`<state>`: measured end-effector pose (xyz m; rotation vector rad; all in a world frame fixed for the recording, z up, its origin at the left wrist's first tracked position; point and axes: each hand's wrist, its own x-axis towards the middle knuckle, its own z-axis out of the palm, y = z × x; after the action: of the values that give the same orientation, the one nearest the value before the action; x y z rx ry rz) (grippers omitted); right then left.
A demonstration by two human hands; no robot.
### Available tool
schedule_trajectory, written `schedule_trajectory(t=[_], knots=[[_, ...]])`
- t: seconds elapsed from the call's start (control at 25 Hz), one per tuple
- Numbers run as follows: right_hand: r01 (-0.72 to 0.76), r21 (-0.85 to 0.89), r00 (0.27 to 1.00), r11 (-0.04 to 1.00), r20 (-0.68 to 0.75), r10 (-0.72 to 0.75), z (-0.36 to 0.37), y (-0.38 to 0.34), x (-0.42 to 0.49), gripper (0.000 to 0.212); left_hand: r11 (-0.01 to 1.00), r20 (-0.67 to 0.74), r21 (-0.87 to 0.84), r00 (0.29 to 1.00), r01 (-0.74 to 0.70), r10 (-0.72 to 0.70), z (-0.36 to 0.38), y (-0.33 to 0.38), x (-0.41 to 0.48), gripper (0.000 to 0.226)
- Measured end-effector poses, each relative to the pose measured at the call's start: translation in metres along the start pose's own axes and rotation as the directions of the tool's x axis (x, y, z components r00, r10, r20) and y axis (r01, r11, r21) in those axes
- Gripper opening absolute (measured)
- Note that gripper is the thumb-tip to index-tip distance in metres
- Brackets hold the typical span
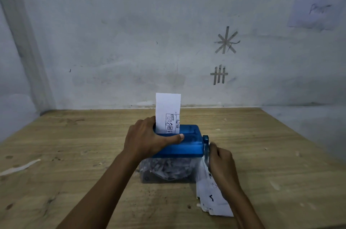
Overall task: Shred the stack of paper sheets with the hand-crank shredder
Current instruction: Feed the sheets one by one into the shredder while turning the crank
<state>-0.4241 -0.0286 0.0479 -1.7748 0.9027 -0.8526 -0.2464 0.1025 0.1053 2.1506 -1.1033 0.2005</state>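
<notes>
A blue hand-crank shredder [189, 142] sits mid-table on a clear bin [164, 172] packed with paper shreds. A narrow printed paper strip [168, 110] stands upright in its top slot. My left hand [148, 137] grips the shredder's left end, thumb laid across the top front. My right hand [221, 161] is curled around the blue crank handle [206, 146] on the right side. A stack of printed paper sheets [211, 197] lies on the table under my right wrist, partly hidden by it.
The wooden table [74, 154] meets a grey wall close behind the shredder. A torn strip of paper or tape [18, 168] lies near the left edge. The table's right edge [299, 146] drops away past the stack.
</notes>
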Motion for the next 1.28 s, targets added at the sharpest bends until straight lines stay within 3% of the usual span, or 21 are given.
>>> schedule_trajectory(t=[0.08,0.16,0.36,0.44,0.56,0.68,0.8,0.88,1.0,1.12,1.2,1.28], knots=[[0.192,-0.173,0.976,0.966,-0.066,-0.206,-0.012,-0.017,-0.018,0.047,1.000,0.007,0.030,1.000,-0.001,0.001,0.000,0.000,0.000,0.107],[0.256,-0.273,0.941,0.927,-0.150,-0.304,-0.015,-0.035,-0.018,0.048,0.999,0.019,0.054,1.000,-0.005,0.004,-0.004,0.000,0.001,0.105],[0.245,-0.341,0.899,0.908,-0.271,-0.345,-0.015,-0.081,0.003,0.072,0.996,0.075,0.081,0.996,-0.046,0.040,-0.006,0.001,-0.003,0.080],[0.200,-0.414,0.904,0.888,-0.272,-0.331,-0.014,-0.097,0.024,0.078,0.997,0.075,0.050,0.996,-0.060,0.056,-0.004,0.000,-0.003,0.083],[0.176,-0.375,0.940,0.910,-0.212,-0.269,-0.008,-0.104,0.063,0.070,0.994,0.061,0.042,0.993,-0.102,0.099,0.001,-0.001,0.002,0.089],[0.151,-0.267,0.987,0.952,-0.019,-0.162,-0.002,-0.101,0.092,0.058,0.995,0.089,-0.014,0.991,-0.095,0.096,0.000,-0.003,0.002,0.080],[0.056,-0.176,0.994,0.983,0.101,-0.038,0.006,-0.097,0.107,0.039,0.994,0.095,-0.053,0.990,-0.097,0.101,-0.002,-0.004,0.002,0.075],[0.000,-0.098,0.991,0.995,0.135,0.014,0.008,-0.097,0.116,0.038,0.993,0.087,-0.052,0.991,-0.101,0.106,-0.003,-0.003,0.003,0.079],[-0.124,-0.155,0.964,0.980,0.215,0.156,0.011,-0.081,0.117,0.031,0.991,0.104,-0.090,0.988,-0.101,0.110,-0.003,-0.004,0.002,0.083],[-0.366,-0.162,0.842,0.916,0.363,0.400,0.020,-0.029,0.102,0.017,0.990,0.122,-0.122,0.988,-0.078,0.092,-0.004,-0.002,-0.005,0.090],[-0.440,-0.027,0.838,0.898,0.346,0.421,0.025,-0.009,0.093,0.024,0.993,0.101,-0.098,0.992,-0.061,0.071,-0.004,0.001,-0.005,0.090],[-0.389,0.174,0.911,0.905,0.220,0.349,0.026,-0.002,0.085,0.029,0.997,0.085,-0.061,0.995,-0.046,0.051,-0.003,0.001,0.000,0.090]])
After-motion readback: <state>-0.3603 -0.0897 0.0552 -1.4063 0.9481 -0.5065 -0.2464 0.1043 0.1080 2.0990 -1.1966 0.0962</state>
